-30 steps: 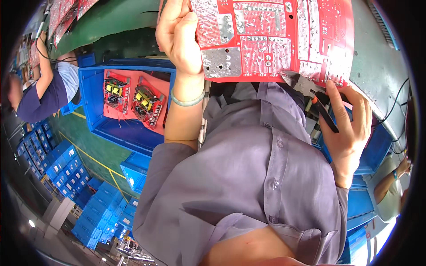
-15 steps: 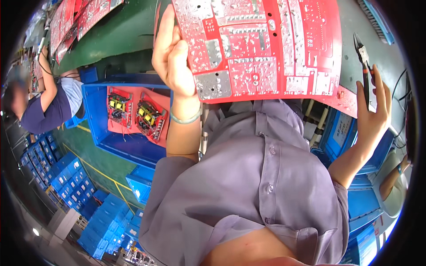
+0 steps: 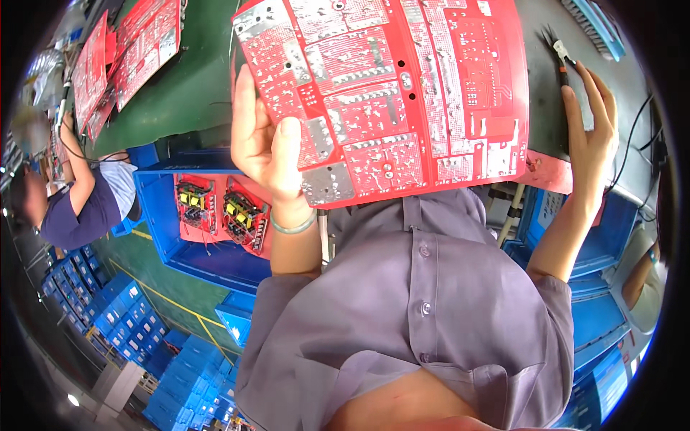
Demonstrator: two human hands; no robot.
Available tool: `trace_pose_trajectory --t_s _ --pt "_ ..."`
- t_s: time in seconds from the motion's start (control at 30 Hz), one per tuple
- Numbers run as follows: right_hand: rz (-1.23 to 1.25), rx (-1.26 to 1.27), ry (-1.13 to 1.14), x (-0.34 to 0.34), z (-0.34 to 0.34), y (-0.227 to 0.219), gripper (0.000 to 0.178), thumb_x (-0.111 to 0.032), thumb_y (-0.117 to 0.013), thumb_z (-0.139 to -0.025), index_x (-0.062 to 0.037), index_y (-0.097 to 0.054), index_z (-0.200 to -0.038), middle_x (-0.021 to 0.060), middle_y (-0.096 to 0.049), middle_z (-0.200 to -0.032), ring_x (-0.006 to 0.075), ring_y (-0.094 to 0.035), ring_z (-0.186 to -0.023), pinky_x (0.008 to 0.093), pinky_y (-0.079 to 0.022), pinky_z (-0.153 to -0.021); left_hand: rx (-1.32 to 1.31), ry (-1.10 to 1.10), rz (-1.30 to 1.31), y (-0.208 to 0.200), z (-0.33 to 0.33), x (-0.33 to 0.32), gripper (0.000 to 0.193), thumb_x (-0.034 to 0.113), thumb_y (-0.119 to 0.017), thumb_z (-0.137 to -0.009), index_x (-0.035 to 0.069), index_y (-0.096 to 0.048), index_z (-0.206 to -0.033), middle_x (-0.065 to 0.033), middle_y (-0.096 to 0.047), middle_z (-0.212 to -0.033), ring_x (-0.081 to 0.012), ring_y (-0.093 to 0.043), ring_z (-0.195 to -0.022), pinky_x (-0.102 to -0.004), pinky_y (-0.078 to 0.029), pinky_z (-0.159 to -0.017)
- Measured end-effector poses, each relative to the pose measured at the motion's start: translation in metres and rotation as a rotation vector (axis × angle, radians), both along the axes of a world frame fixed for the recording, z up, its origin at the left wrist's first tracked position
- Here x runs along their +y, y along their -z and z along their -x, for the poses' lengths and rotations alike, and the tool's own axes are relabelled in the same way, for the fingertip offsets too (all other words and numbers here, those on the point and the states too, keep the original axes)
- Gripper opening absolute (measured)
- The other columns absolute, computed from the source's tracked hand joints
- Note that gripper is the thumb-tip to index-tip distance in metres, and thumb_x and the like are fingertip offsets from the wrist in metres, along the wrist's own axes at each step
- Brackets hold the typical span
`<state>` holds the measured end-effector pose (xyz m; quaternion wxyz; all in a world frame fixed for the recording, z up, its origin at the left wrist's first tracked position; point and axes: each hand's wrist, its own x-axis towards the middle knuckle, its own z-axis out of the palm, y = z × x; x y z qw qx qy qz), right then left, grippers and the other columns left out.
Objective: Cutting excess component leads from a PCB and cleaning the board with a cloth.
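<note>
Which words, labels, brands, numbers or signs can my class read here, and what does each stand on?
None can be read clearly.
Red circuit board in the left hand: fine pale markings, too small to read.
White label on the blue bin at right: marked, but too blurred.
Small white labels on the stacked blue bins at left: too small.

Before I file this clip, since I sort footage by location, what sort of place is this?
Probably an electronics assembly or repair workshop: the left hand holds a red circuit board, component-laden boards sit in a blue bin, and blue crates are stacked beyond.
</note>
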<state>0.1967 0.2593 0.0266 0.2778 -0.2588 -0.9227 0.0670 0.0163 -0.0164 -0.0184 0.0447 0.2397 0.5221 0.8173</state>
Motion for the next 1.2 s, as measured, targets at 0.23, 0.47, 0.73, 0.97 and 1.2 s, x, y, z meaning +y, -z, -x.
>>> trace_pose_trajectory --t_s 0.23,0.47,0.73,0.97,1.2 --pt "-0.038 -0.081 -0.033 -0.006 0.0 -0.008 0.055 -0.017 -0.072 -0.074 -0.012 -0.051 -0.126 0.0125 -0.054 -0.117 0.029 -0.052 -0.108 0.0368 -0.042 -0.09 -0.039 -0.002 0.02 -0.008 -0.002 0.002 0.063 0.001 -0.054 -0.08 -0.011 -0.025 -0.135 -0.0207 -0.055 -0.119 -0.0202 -0.058 -0.102 -0.0309 -0.042 -0.092" --pt "-0.063 -0.39 0.04 0.033 -0.028 -0.002 0.05 -0.027 -0.06 -0.085 -0.0112 -0.047 -0.13 0.0151 -0.052 -0.115 0.0284 -0.052 -0.106 0.0379 -0.041 -0.089 -0.059 -0.027 0.002 -0.01 -0.004 0.002 0.063 0.0 -0.055 -0.079 -0.011 -0.026 -0.135 -0.0197 -0.059 -0.11 -0.0186 -0.059 -0.097 -0.0288 -0.043 -0.087" --pt "-0.001 -0.069 -0.095 -0.054 -0.014 -0.042 0.046 -0.005 -0.061 -0.079 -0.0074 -0.051 -0.124 0.0118 -0.054 -0.101 0.0269 -0.054 -0.089 0.0346 -0.044 -0.078 0.019 -0.036 0.004 -0.044 -0.025 0.011 0.066 0.001 -0.056 -0.078 -0.016 -0.024 -0.133 -0.0223 -0.056 -0.113 -0.0197 -0.059 -0.096 -0.0297 -0.044 -0.086" --pt "0.197 -0.234 -0.163 -0.11 -0.012 -0.046 0.065 0.011 -0.059 -0.057 -0.0021 -0.049 -0.121 0.0166 -0.048 -0.106 0.0314 -0.05 -0.096 0.0377 -0.039 -0.084 0.095 -0.116 0.148 -0.058 -0.038 0.009 0.069 0.002 -0.057 -0.077 -0.016 -0.021 -0.133 -0.0207 -0.059 -0.103 -0.0184 -0.059 -0.089 -0.0283 -0.046 -0.078" --pt "-0.071 -0.354 -0.129 -0.11 -0.019 -0.052 0.076 0.004 -0.069 -0.054 -0.0158 -0.053 -0.125 0.012 -0.046 -0.102 0.0265 -0.047 -0.093 0.0357 -0.038 -0.08 0.101 -0.163 0.322 -0.082 -0.053 0.008 0.076 0.008 -0.059 -0.077 -0.014 -0.016 -0.135 -0.0249 -0.058 -0.109 -0.0231 -0.061 -0.09 -0.0312 -0.048 -0.076"
